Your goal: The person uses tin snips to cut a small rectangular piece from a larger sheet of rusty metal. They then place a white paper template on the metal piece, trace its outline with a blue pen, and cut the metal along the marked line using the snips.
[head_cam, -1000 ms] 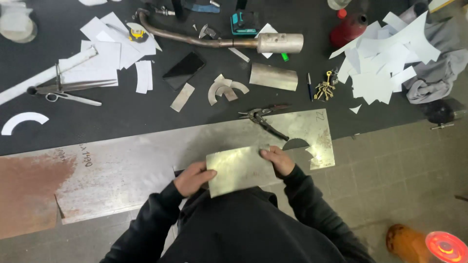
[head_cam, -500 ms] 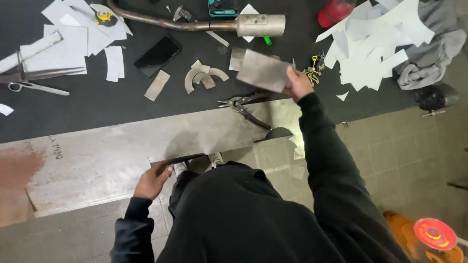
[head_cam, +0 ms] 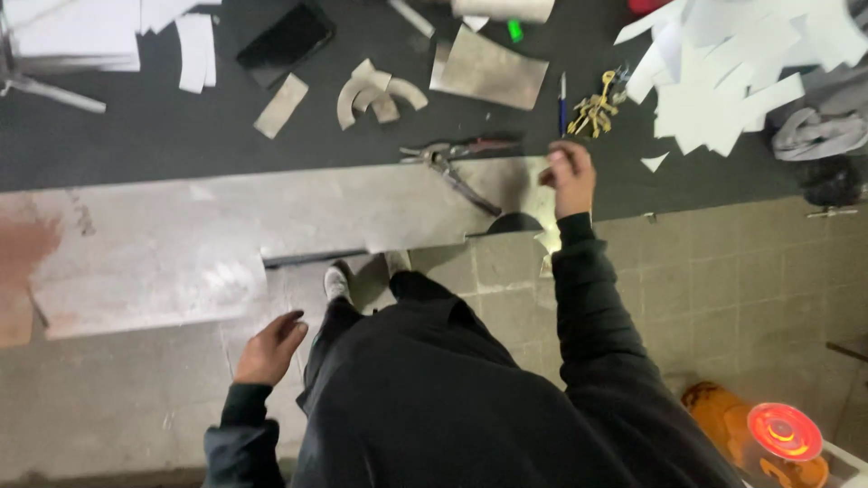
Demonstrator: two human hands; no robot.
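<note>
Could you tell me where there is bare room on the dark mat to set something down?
Bare mat lies between the phone and the long metal sheet, left of the curved offcuts. It is crowded near the right hand: snips, keys, paper scraps.

A long metal sheet point(head_cam: 271, 226) is laid across the edge of a dark mat point(head_cam: 181, 136) and a tiled floor point(head_cam: 723, 271); its right end is touched by the right hand point(head_cam: 570, 176), fingers curled; tin snips point(head_cam: 452, 163) are seen lying just left of that hand, partly on the sheet; the left hand point(head_cam: 268, 348) is held low and empty over the tiles, near the sheet's lower edge; a smaller metal piece point(head_cam: 493, 68), curved offcuts point(head_cam: 375, 95), keys point(head_cam: 597, 108) and white paper cutouts point(head_cam: 723, 81) are scattered on the mat.
</note>
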